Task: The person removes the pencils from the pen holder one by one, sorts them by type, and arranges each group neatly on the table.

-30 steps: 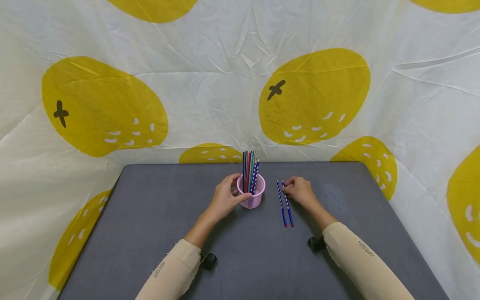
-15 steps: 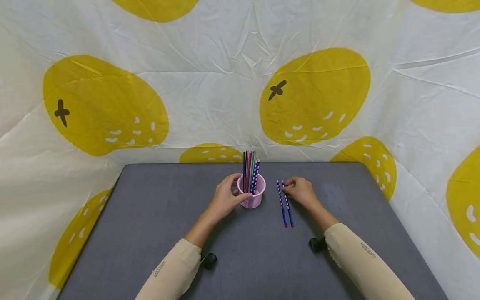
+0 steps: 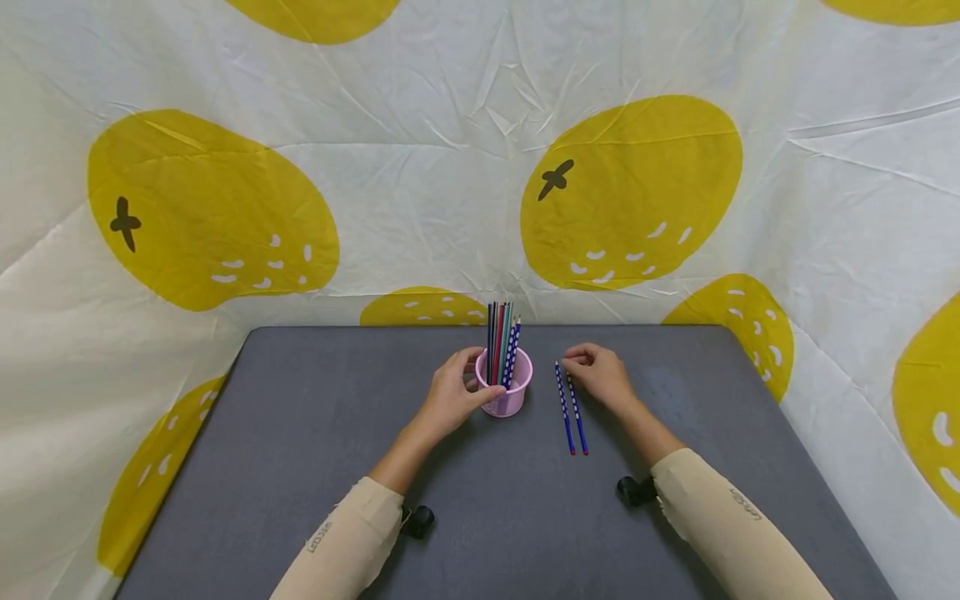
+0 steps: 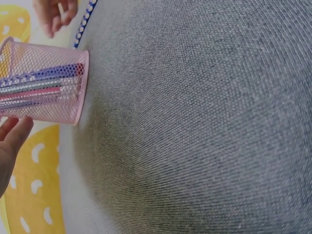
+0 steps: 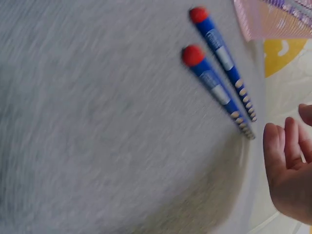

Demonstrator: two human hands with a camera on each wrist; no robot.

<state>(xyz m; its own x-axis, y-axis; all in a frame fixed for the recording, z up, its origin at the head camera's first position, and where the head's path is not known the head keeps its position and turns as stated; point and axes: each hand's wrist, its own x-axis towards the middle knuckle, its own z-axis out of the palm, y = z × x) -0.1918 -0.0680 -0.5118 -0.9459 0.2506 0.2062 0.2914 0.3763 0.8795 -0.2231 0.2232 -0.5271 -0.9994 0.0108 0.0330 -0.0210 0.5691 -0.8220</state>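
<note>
A pink mesh pencil cup [image 3: 510, 405] stands upright on the dark grey table, with several pencils [image 4: 34, 92] leaning inside, some blue with white dots. My left hand [image 3: 450, 396] holds the cup from its left side, thumb at the near rim and fingers round the far side. To the right of the cup lie two blue dotted pencils with red ends, one nearer the cup [image 3: 565, 412] and one nearer my right hand [image 3: 578, 417]. My right hand [image 3: 603, 379] hovers by their far tips, fingers loosely bent. The right wrist view shows nothing between its fingers [image 5: 275, 151].
The grey table [image 3: 300, 450] reaches back to a white curtain [image 3: 427, 217] printed with large yellow fruit shapes. A small black device sits at each wrist, one at the left sleeve [image 3: 418, 522] and one at the right sleeve [image 3: 633, 492].
My right hand has come off the right-hand pencil and lifted slightly away from it. The pencil lies where it was. My left hand keeps its hold on the cup.
</note>
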